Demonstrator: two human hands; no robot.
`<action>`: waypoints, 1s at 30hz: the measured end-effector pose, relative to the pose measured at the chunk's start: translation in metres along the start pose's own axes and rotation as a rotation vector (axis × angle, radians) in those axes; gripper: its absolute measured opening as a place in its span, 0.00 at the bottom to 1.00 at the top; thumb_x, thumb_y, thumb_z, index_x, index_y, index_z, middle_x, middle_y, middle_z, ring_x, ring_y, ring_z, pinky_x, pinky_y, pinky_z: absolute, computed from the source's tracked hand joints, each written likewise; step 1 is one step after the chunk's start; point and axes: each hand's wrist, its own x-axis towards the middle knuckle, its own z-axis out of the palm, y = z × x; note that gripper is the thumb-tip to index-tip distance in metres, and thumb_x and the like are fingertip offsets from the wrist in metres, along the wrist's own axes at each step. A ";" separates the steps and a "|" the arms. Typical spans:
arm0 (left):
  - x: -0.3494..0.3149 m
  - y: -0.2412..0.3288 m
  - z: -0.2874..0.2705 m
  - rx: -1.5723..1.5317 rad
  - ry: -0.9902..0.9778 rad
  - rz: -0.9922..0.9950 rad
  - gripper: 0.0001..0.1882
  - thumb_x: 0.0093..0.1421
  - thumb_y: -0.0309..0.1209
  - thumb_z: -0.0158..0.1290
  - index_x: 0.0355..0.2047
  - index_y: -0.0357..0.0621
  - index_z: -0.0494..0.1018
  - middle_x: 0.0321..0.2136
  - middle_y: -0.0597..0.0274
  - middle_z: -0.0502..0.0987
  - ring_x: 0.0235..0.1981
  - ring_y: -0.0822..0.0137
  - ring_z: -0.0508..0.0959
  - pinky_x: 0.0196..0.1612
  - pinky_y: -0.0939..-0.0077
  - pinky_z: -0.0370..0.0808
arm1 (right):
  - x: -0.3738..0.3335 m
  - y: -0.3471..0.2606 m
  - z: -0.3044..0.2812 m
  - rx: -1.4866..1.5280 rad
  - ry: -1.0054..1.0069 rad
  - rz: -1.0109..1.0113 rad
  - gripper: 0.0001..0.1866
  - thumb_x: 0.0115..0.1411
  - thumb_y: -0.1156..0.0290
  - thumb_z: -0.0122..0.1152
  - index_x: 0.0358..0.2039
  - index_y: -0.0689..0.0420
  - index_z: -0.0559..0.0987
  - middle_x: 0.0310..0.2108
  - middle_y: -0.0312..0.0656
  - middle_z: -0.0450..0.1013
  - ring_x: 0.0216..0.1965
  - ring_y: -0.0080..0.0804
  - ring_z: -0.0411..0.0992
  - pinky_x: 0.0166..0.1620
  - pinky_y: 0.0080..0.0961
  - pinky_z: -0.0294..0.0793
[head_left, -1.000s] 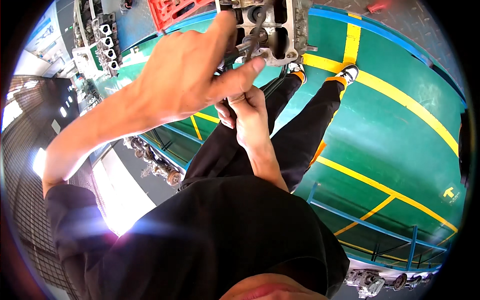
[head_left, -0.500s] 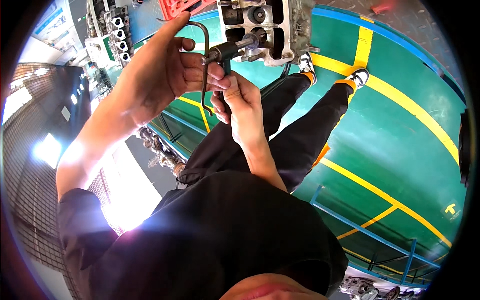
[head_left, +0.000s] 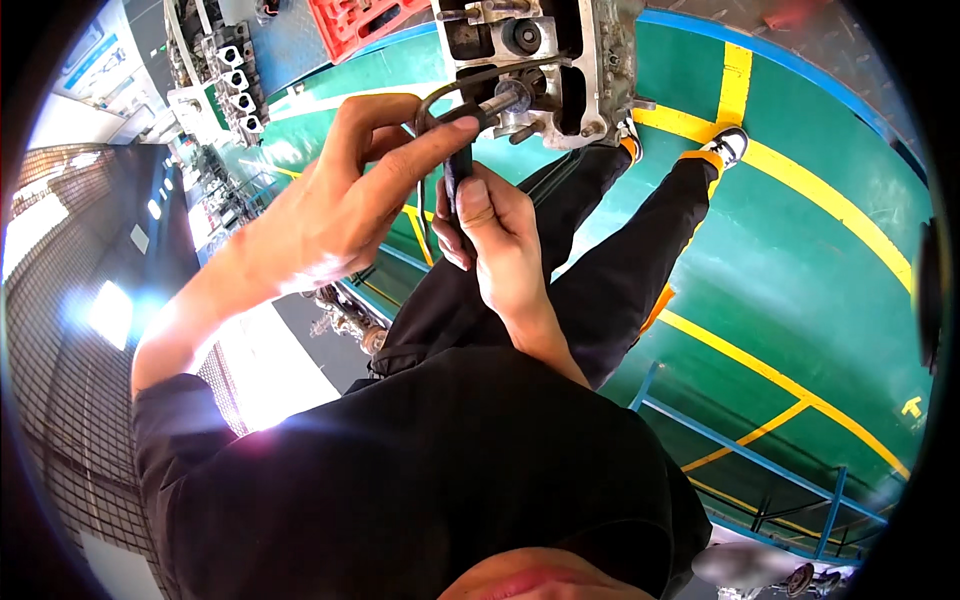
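Note:
A clamp-like screw tool, which looks like a valve spring compressor (head_left: 459,165), reaches the cylinder head (head_left: 607,85) with its metal rod on a round seat. My right hand (head_left: 500,230) is wrapped round its dark upright part, thumb on the near side. My left hand (head_left: 360,190) is closed at the tool's screw end, one digit stretched across the dark sleeve; its other fingertips are partly hidden. A thin bent bar (head_left: 425,215) loops round this end. Its upper arm runs right across the cylinder head, and its lower end hangs beside my right hand.
A red plastic tray (head_left: 345,28) lies on a blue surface beyond the cylinder head. More engine parts (head_left: 228,85) stand at far left. Yellow lines cross the green floor (head_left: 800,290). My shoe (head_left: 728,146) shows beyond the work, and a blue rail (head_left: 740,460) runs at lower right.
My left hand has gone from a spread palm to closing on the tool's screw end. The bent bar has turned, its upper arm now pointing right. My right hand keeps its hold.

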 end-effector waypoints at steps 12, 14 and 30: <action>0.069 -0.053 -0.038 0.528 -0.093 0.882 0.18 0.57 0.35 0.61 0.39 0.31 0.74 0.28 0.56 0.76 0.33 0.53 0.82 0.48 0.55 0.83 | 0.000 0.002 -0.003 -0.029 -0.045 -0.004 0.25 0.76 0.50 0.47 0.35 0.63 0.72 0.24 0.36 0.66 0.20 0.16 0.59 0.21 0.15 0.56; 0.072 -0.054 -0.041 0.437 -0.123 0.853 0.14 0.51 0.33 0.61 0.33 0.37 0.73 0.26 0.61 0.71 0.28 0.61 0.77 0.36 0.66 0.80 | 0.000 0.001 -0.003 -0.022 -0.055 -0.009 0.25 0.76 0.50 0.47 0.35 0.62 0.72 0.23 0.35 0.65 0.20 0.16 0.59 0.21 0.15 0.56; 0.057 -0.083 0.000 0.544 0.334 0.844 0.19 0.50 0.36 0.57 0.37 0.33 0.71 0.20 0.65 0.62 0.16 0.69 0.64 0.18 0.73 0.60 | 0.000 0.000 -0.001 0.009 -0.043 -0.036 0.21 0.77 0.56 0.47 0.31 0.59 0.71 0.21 0.32 0.65 0.20 0.15 0.59 0.24 0.17 0.57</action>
